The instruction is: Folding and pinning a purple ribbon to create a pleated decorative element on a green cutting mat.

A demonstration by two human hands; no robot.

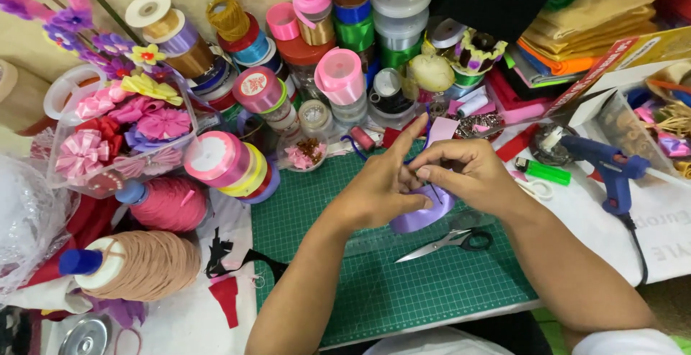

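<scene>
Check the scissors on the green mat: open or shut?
Open, slightly. The scissors lie flat on the cutting mat below both hands, blades parted a little toward the tips, black handles to the right.

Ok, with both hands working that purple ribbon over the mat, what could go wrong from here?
1. The purple ribbon is pinched only between the fingertips of the left hand and right hand, so the fold may slip loose.
2. The scissors lie open just under the hands; a lowered wrist could catch the blades.
3. The glue gun rests close beside the right forearm and might get knocked.
</scene>
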